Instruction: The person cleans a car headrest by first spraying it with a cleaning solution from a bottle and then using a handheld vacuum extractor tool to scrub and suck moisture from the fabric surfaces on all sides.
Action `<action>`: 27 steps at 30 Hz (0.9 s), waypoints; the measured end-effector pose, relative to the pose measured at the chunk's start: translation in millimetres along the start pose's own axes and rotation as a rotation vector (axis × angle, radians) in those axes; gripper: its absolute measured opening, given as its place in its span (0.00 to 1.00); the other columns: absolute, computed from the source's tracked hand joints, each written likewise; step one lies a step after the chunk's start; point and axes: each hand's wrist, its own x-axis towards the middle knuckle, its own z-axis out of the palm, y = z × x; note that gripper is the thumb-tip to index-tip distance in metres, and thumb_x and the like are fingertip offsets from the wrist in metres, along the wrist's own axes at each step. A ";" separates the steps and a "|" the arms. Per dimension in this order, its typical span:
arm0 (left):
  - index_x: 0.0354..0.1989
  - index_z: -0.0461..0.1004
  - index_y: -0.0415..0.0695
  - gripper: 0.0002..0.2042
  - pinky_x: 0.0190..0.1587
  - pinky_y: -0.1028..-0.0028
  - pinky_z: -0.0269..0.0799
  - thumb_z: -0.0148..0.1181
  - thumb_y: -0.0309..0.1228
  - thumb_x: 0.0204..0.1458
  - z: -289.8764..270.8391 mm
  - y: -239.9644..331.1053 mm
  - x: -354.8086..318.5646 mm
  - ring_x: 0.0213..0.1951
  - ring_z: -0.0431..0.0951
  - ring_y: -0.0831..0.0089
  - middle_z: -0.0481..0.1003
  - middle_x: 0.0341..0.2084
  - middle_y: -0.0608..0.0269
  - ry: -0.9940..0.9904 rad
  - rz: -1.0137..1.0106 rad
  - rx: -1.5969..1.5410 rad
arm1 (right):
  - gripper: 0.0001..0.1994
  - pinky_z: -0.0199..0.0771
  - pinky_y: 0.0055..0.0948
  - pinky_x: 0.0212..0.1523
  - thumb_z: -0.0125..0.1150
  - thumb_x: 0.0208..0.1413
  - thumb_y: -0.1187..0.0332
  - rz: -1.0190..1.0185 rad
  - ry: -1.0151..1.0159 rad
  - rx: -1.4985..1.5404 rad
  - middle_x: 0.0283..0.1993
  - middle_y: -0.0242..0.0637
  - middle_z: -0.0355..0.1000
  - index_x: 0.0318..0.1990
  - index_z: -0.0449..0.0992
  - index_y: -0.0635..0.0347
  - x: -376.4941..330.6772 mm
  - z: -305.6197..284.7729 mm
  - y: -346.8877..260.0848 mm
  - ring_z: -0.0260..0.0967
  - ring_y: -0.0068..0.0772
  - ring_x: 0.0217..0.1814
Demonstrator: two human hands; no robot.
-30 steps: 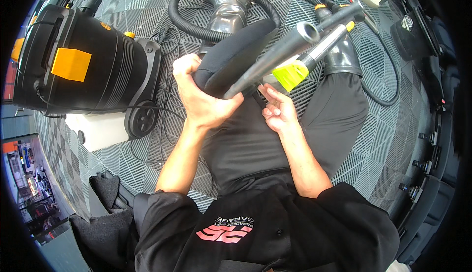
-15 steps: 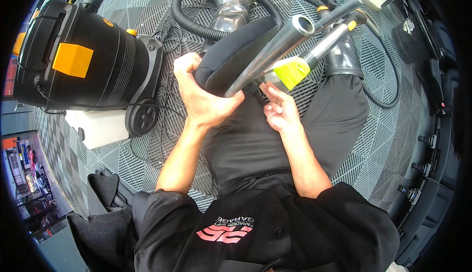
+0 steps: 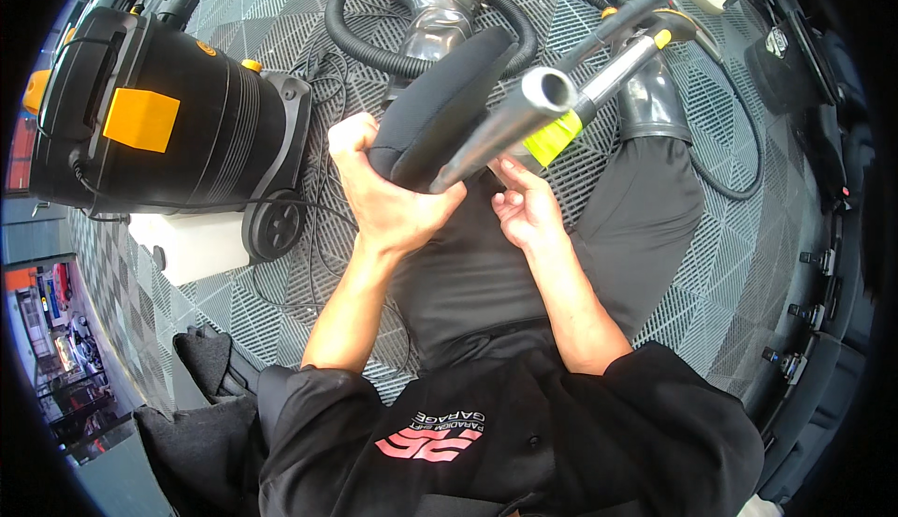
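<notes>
My left hand [image 3: 398, 204] grips the lower end of a black padded headrest [image 3: 440, 106], thumb beside a shiny hollow metal post [image 3: 510, 124]. A second metal bar [image 3: 622, 21] slants away behind that post, apparently also from the headrest. My right hand [image 3: 530, 213] is palm up with curled fingers, its fingertips at the clear nozzle of an extractor wand [image 3: 617, 78]. A yellow-green part [image 3: 557, 136] shows on the wand near this nozzle. The post hides some of the nozzle and its contact with my fingers.
A black extractor machine [image 3: 178, 115] with yellow parts and a whitish tank [image 3: 196, 246] stands at left. A black ribbed hose [image 3: 341, 26] loops past my boots on the grey tiled floor [image 3: 271, 330]. Cables lie beside the machine. Dark seats [image 3: 814, 405] line the right edge.
The headrest has tilted, bringing the hollow post's end down and slightly left. The far part of the wand has shifted slightly up and left. Both hands keep nearly the same places.
</notes>
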 end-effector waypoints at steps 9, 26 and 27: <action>0.54 0.58 0.35 0.41 0.59 0.61 0.62 0.75 0.31 0.29 -14.6 4.2 0.5 0.54 0.64 0.63 0.60 0.48 0.54 0.081 -0.233 0.003 | 0.25 0.70 0.21 0.33 0.69 0.58 0.70 -0.024 -0.014 -0.019 0.57 0.38 0.76 0.61 0.69 0.61 10.3 11.4 -14.1 0.57 0.13 0.18; 0.57 0.56 0.36 0.42 0.58 0.62 0.63 0.75 0.32 0.33 -12.1 -6.0 -0.7 0.52 0.62 0.66 0.60 0.47 0.57 0.117 -0.116 -0.080 | 0.28 0.72 0.38 0.51 0.71 0.54 0.56 0.029 -0.014 -0.452 0.54 0.29 0.78 0.60 0.74 0.55 -11.2 -1.3 -10.1 0.74 0.33 0.49; 0.57 0.57 0.37 0.41 0.57 0.63 0.64 0.75 0.31 0.33 -12.6 -9.1 7.5 0.50 0.63 0.67 0.61 0.46 0.58 0.078 -0.098 -0.095 | 0.28 0.72 0.38 0.51 0.71 0.54 0.54 -0.021 -0.007 -0.571 0.53 0.29 0.78 0.60 0.74 0.56 -8.2 -10.9 -18.7 0.74 0.33 0.49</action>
